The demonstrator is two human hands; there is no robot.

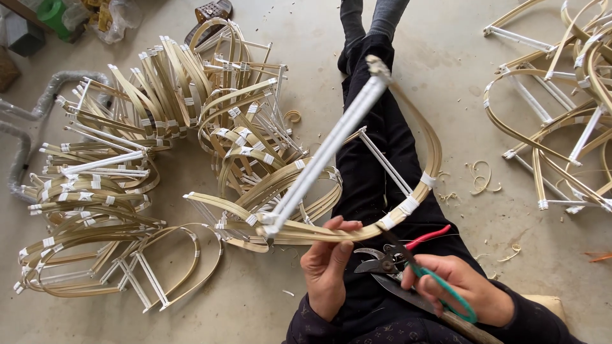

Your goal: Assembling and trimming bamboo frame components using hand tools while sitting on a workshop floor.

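Setting: a person sits on a concrete floor (306, 306), legs in dark trousers stretched out ahead.
Left hand: the left hand (326, 267) pinches the curved bamboo frame (357, 232) between thumb and fingers, holding it up over the lap.
Frame: bent bamboo strips taped in white, with white rods (331, 143) crossing it and rising toward the camera.
Right hand: the right hand (456, 286) is closed through the green handles of scissors (408, 258), whose blades touch the frame's lower edge.
Lap: red-handled pruning shears (389, 258) lie just beside the scissors.
Surroundings: piles of finished frames (127, 178) at left, more (561, 95) at right; bamboo shavings (481, 178) scattered on the floor.
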